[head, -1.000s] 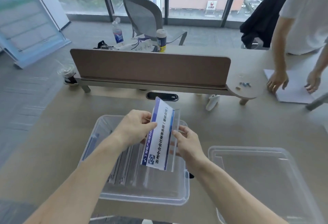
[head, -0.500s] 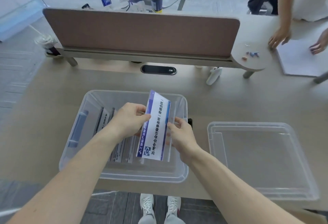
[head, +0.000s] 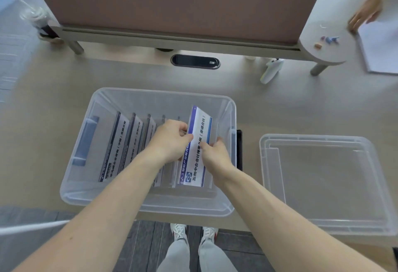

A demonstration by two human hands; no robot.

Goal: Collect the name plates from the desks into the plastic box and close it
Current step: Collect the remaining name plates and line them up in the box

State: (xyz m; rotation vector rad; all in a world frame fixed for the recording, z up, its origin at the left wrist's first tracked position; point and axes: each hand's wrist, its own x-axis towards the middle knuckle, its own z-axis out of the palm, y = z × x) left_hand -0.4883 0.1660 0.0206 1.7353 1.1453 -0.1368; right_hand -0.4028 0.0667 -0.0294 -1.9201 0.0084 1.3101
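Observation:
A clear plastic box [head: 231,159] stands on the desk in front of me, with several name plates [head: 120,142] standing on edge in a row inside. Both hands hold one more name plate [head: 199,131], white with a blue edge and dark print, low inside the right end of the box. My left hand [head: 170,140] grips its left edge and my right hand [head: 215,153] its right edge. The box's clear lid [head: 323,181] lies flat on the desk to the right, apart from the box.
A brown divider panel [head: 172,2] runs across the desk behind the box, with a dark cable port [head: 195,61] in front of it. A white handheld device [head: 270,70] lies near the panel's right leg. Another person's hand [head: 364,16] rests by papers [head: 379,50] at the far right.
My hands have lowered the name plate from above the box down into its right end. The view has tilted down toward the box.

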